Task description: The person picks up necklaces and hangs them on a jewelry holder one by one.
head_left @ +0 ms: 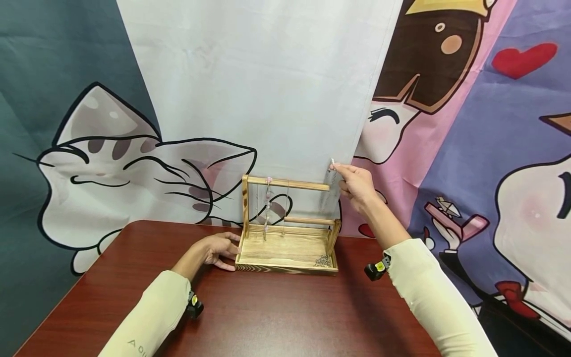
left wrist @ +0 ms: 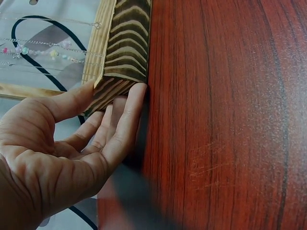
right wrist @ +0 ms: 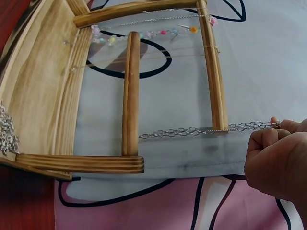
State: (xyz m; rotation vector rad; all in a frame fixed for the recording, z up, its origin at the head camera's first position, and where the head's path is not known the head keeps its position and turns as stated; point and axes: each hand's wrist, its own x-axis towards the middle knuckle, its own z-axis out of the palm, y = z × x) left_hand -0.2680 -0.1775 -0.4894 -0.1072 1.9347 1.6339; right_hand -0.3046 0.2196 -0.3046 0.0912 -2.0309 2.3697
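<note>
A wooden jewelry stand (head_left: 285, 270) with a tray base and two bars stands on the table. My left hand (head_left: 218, 249) grips the left end of its tray; in the left wrist view the fingertips bear against the striped outer wall and corner. My right hand (head_left: 357, 184) is raised beside the free right end of the top bar (head_left: 308, 185) and pinches a silver chain necklace (right wrist: 177, 132). Its doubled links hang down, crossing the bar's tip in the right wrist view. A beaded necklace (head_left: 267, 206) and thin chains hang from the bar's left part.
A heap of silver chain (head_left: 323, 261) lies in the tray's right front corner. The lower bar (head_left: 308, 220) runs from the right post. Close behind the stand hangs a printed cloth (head_left: 267, 89). The reddish wooden table (head_left: 267, 312) extends in front.
</note>
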